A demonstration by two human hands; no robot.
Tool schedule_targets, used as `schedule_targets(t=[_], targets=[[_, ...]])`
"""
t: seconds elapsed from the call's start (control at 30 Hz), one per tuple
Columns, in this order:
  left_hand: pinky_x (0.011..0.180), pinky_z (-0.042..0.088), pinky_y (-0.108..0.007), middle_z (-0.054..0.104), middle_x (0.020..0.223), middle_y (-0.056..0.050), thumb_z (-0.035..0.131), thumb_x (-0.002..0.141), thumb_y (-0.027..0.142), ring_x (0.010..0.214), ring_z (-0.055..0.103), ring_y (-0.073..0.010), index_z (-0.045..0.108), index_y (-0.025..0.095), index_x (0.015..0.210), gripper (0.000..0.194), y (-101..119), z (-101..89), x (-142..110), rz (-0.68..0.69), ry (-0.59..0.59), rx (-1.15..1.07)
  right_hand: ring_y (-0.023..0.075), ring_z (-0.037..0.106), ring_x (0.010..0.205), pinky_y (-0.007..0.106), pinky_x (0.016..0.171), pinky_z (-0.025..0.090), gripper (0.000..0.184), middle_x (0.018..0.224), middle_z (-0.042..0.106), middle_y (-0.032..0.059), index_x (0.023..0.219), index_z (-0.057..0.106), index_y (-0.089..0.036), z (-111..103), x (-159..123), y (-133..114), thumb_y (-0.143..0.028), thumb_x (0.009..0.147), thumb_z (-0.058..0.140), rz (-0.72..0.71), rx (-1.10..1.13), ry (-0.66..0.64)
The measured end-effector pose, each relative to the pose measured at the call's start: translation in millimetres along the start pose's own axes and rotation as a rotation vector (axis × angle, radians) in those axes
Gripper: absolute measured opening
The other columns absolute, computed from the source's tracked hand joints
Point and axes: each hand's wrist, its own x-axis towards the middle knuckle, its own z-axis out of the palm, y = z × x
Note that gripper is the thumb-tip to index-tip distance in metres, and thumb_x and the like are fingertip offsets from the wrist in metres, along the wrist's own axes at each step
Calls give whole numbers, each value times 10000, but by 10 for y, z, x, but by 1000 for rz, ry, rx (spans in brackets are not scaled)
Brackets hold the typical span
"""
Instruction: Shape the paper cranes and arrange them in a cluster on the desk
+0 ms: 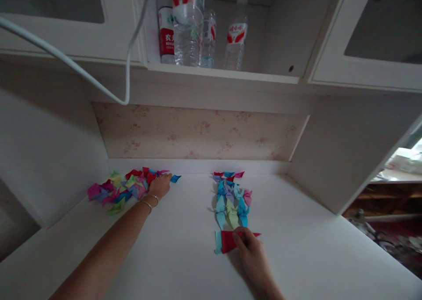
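Observation:
My left hand [160, 186], with bangles at the wrist, reaches to the right edge of a heap of colourful folded paper cranes [123, 190]. Its fingers are closed, and the tip of a blue paper crane [176, 178] sticks out past them. Lower right, my right hand [249, 243] pinches a red paper crane [228, 242] just above the white surface. A light blue paper crane [218, 242] shows at its left side, partly covered. Beyond that hand, more cranes lie in rows, among them a pale green crane [232, 213] and a pink crane [247, 196].
The white desk top [184, 256] runs back to a floral wall panel [184, 133] between two side walls. Overhead, an open shelf [224, 73] holds plastic bottles [235, 41]. A white cable [99, 87] hangs down at upper left.

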Motion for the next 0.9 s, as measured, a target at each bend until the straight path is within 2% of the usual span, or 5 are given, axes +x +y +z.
schedule_targets(t=[0.27, 0.43, 0.6, 0.73, 0.9], targets=[[872, 468, -336, 651, 1109, -107, 362, 894, 150, 1028, 615, -223, 597, 190, 1138, 340, 152, -74, -88, 45, 31, -147, 176, 539, 581, 270, 568, 378, 308, 626, 630, 25, 813, 629, -163, 7, 13, 50, -444, 829, 503, -40, -3, 0], [886, 452, -295, 681, 1069, -76, 409, 891, 181, 1010, 621, -196, 663, 198, 1039, 295, 273, -75, -148, 65, 37, -251, 167, 526, 572, 259, 561, 370, 327, 609, 613, 13, 807, 632, -164, -7, -5, -8, -466, 828, 507, -37, -2, -26], [885, 446, -259, 699, 1060, -59, 446, 876, 188, 1003, 624, -178, 686, 196, 1020, 280, 453, -135, -65, 98, 57, -379, 171, 540, 597, 259, 572, 383, 337, 638, 628, 22, 821, 645, -163, 30, -19, 38, -479, 824, 527, -34, 29, -31], [872, 451, -253, 707, 1062, -41, 476, 870, 216, 990, 631, -173, 689, 211, 1024, 262, 761, -262, 106, 149, 72, -488, 157, 503, 549, 255, 539, 358, 320, 583, 587, 5, 825, 648, -155, 74, -24, 98, -450, 832, 523, -10, 45, -29], [876, 451, -235, 716, 1042, -23, 505, 870, 263, 975, 636, -158, 688, 230, 1028, 244, 1365, -372, 341, 251, 54, -598, 139, 431, 536, 246, 524, 317, 320, 569, 526, -15, 806, 645, -159, 62, -44, 92, -445, 848, 506, 6, 29, -65]])
